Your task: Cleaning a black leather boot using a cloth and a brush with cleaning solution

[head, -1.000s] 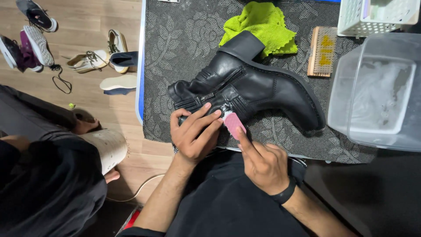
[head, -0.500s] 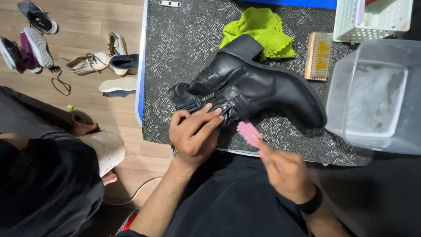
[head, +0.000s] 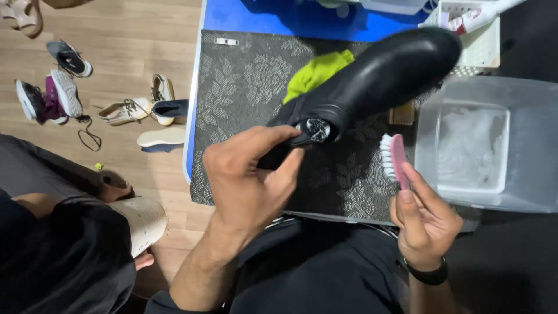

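- The left hand grips a black leather boot by its shaft, lifted and tilted over a grey floral mat.
- The right hand pinches a pink brush, bristles facing the boot but apart from it.
- Judging by this, scrubbing is paused mid-clean; bristles must meet leather again.
- A clear tub stands just right.

Blue table — patterned grey mat, clear tub, white basket on it.

Glossy smooth black leather boot (metal buckle), pink plastic brush, translucent plastic tub, patterned mat
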